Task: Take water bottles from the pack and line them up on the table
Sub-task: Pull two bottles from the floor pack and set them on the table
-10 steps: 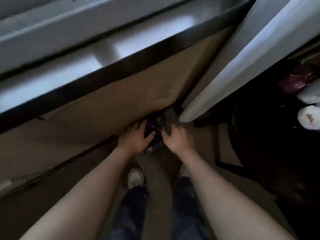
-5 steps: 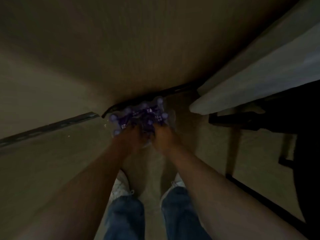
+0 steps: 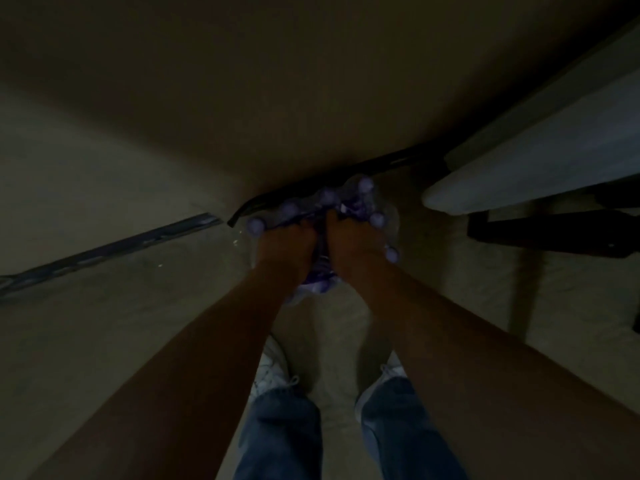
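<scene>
None of the bottles stands on a bench yet, so I judge the task barely begun. Head view: left hand [image 3: 284,244] and right hand [image 3: 349,242] both have their grip closed into the wrap of the pack [image 3: 323,233], low on the floor [image 3: 121,306] ahead of the shoes [image 3: 273,370]. Purple caps [image 3: 255,226] show (the label is too dim and blurred to read).
</scene>
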